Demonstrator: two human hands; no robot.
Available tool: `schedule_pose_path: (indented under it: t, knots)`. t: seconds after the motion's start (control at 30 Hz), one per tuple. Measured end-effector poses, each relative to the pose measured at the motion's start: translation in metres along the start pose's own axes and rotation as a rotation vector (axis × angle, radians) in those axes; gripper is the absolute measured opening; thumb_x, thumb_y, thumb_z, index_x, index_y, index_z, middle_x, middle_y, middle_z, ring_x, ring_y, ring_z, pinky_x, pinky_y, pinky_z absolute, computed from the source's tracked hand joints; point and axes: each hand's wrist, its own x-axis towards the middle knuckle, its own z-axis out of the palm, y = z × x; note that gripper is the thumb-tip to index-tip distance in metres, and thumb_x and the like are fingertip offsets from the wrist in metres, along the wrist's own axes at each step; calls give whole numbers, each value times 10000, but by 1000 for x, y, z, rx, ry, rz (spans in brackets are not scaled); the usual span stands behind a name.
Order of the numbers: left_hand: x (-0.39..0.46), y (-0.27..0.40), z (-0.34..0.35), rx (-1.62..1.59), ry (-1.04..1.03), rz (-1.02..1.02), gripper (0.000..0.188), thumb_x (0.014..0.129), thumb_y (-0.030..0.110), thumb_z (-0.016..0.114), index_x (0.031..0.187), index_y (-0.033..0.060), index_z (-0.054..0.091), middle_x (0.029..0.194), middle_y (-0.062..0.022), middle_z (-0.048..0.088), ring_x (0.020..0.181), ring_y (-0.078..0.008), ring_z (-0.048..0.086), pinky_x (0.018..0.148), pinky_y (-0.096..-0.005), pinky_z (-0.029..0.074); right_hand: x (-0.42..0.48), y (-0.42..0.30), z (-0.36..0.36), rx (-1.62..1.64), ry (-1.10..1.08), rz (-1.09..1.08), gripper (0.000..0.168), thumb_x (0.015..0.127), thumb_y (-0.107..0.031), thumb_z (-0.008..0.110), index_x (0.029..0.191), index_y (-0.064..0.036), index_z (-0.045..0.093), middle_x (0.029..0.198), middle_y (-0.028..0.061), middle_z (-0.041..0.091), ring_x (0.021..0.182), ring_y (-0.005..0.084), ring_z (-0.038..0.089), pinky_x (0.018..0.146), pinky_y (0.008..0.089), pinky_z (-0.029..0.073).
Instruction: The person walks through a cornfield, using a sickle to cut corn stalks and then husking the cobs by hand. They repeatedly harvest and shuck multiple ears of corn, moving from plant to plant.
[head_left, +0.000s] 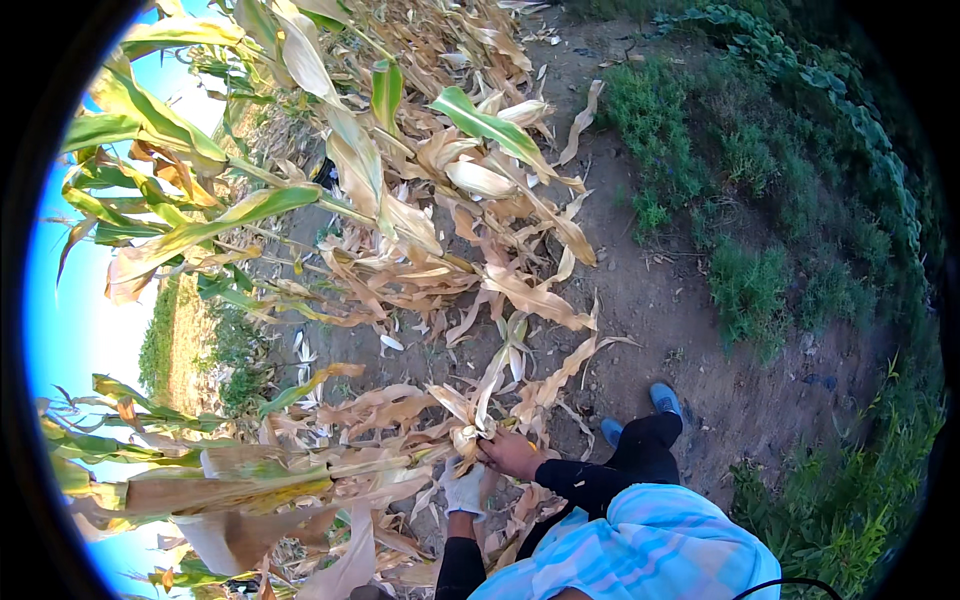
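Observation:
My left hand (463, 489), in a white work glove, is closed around the lower end of a dry-husked corn ear (466, 444). My right hand (512, 453) is bare and pinches the same ear's husk from the other side. Pale husk leaves (486, 390) spread out from the ear above both hands. The ear's kernels are hidden by husk and fingers. A dry corn stalk (390, 463) runs from the hands toward the left of the view. Beyond the husk tips, a small pale husk (516, 363) hangs over the soil.
Dry corn stalks with brown leaves (420, 270) stand close by, one carrying a husk-covered ear (480, 180). Pale husk scraps (391, 343) lie on the bare soil (630, 300). My blue shoes (665, 399) are on that soil, with green weeds (750, 289) beyond.

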Motion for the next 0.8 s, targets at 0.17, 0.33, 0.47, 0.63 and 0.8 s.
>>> schedule_pose_path:
  t: [0.17, 0.33, 0.47, 0.63, 0.8]
  knots:
    - [-9, 50, 8, 72, -4, -3, 274, 732, 142, 687, 930, 31, 533, 823, -58, 614, 748, -158, 585, 700, -275, 476, 14, 21, 10, 25, -43, -51, 241, 800, -258, 590, 906, -45, 557, 888, 138, 599, 817, 311, 591, 683, 420, 498]
    - [-15, 69, 17, 84, 196, -20, 315, 715, 154, 712, 941, 22, 538, 837, -72, 629, 752, -147, 593, 694, -279, 481, 8, 30, 11, 103, 65, -192, 364, 856, -308, 555, 1153, -100, 539, 978, 143, 584, 936, 312, 567, 741, 420, 499]
    - [-15, 42, 12, 33, 196, -74, 331, 717, 140, 700, 979, 7, 548, 859, -90, 645, 760, -154, 606, 688, -292, 489, 13, 33, 19, 106, -169, -192, 466, 839, -355, 587, 1235, -123, 504, 1044, 139, 556, 923, 314, 557, 714, 432, 499]
    - [-10, 28, 14, 19, 183, -1, 318, 727, 97, 676, 1006, 5, 555, 873, -81, 644, 773, -146, 601, 699, -277, 485, 18, 31, 21, 133, -84, -190, 396, 760, -278, 659, 1100, -86, 596, 963, 114, 574, 852, 304, 578, 722, 403, 502]
    - [-9, -4, 18, -279, 160, -85, 362, 724, 79, 700, 1039, 9, 536, 941, -70, 617, 831, -135, 585, 752, -278, 481, 20, 31, 23, 223, -3, -97, 238, 709, -186, 666, 906, -66, 611, 915, 135, 593, 834, 315, 590, 692, 410, 502]
